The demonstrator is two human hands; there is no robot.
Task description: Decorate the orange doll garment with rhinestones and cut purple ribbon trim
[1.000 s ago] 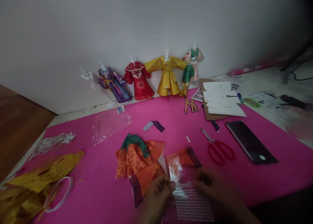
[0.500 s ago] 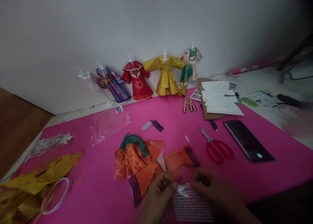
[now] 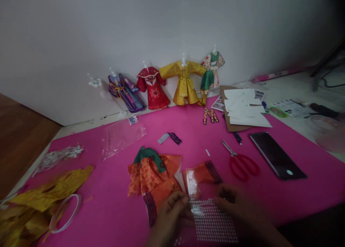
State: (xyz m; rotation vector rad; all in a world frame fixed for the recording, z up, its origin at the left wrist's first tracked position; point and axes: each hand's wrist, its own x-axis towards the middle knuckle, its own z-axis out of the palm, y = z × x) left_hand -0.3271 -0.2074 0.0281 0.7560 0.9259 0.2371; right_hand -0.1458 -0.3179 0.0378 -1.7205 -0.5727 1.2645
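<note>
A clear sheet of small adhesive dots (image 3: 212,220) lies near the front edge of the pink mat (image 3: 107,189). My left hand (image 3: 168,218) pinches its left edge and my right hand (image 3: 237,209) holds its right side. The sheet's top overlaps an orange paper sleeve (image 3: 201,175) with a dark patterned cuff. Just left of it lies an orange and green paper doll dress (image 3: 151,169). Both hands are dark and slightly blurred.
Red scissors (image 3: 241,162) and a dark phone (image 3: 277,155) lie to the right. Several paper costumes (image 3: 183,82) lean on the wall. A white paper stack (image 3: 246,108), a tape roll (image 3: 64,213), gold paper (image 3: 40,196) and a clear bag (image 3: 121,135) lie around.
The dot sheet dipped toward me half a second ago and has come back up over the orange sleeve. Both hands stayed on its edges.
</note>
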